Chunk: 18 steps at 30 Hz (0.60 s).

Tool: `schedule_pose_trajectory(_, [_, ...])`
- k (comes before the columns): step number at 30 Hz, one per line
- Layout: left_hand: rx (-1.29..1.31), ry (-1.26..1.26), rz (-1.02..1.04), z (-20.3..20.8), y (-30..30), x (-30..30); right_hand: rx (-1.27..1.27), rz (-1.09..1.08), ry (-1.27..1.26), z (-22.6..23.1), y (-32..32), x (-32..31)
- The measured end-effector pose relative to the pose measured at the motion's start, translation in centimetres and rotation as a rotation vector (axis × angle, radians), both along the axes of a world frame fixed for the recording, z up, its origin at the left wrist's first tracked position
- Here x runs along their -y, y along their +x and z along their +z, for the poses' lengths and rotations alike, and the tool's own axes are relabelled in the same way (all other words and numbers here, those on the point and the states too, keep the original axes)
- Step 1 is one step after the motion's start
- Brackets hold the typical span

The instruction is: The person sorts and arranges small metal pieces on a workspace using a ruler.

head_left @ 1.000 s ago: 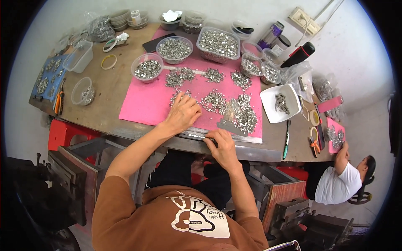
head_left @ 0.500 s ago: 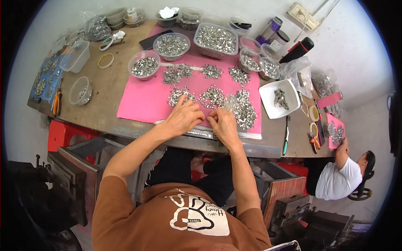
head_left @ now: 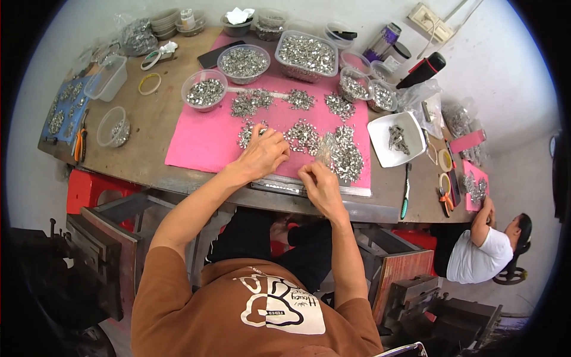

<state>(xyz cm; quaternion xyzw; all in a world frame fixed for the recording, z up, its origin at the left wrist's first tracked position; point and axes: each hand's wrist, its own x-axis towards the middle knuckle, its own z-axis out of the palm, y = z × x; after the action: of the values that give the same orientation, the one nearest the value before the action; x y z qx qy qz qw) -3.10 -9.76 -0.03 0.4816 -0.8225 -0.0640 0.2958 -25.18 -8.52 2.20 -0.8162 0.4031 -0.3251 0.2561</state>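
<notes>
My left hand is over the front left pile of small silvery metal pieces on the pink mat. Its index finger reaches out onto the pieces, while the other fingers bend; nothing shows in them. Near the mat's front edge, my right hand is closed in a pinch; whatever it grips is too small or hidden. A narrow metal strip lies along the edge below both hands. Beside the right hand are a bunch of thin shiny pins and a larger pile of pieces.
Behind stand a round tub and a rectangular tub full of pieces. A white dish holds dark metal pieces at right, beside a green-tipped brush. Orange-handled pliers lie left. Far right, another person sits working.
My left index finger has moved slightly up, further onto the pile. The right hand has shifted slightly down and right, away from the left. The other person's arms have moved.
</notes>
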Motion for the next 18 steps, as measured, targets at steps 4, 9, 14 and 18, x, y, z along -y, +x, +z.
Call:
schedule_pose_trajectory(4, [-0.041, -0.025, 0.023, -0.4, 0.0, -0.1, 0.116, 0.079, 0.029, 0.7, -0.4, -2.2])
schedule_pose_trajectory(9, [-0.006, -0.081, 0.017, -0.6, -0.3, -0.2, 0.028, 0.068, -0.104, -0.1, -0.3, -2.8])
schedule_pose_trajectory(14, [-0.045, -0.092, -0.018, -1.1, -0.4, -0.4, -0.053, 0.047, -0.202, 0.0, 0.1, -3.4])
schedule_pose_trajectory(18, [-0.091, -0.114, 0.014, -0.7, -0.3, -1.3, -0.065, 0.021, -0.304, -0.6, 0.9, -3.9])
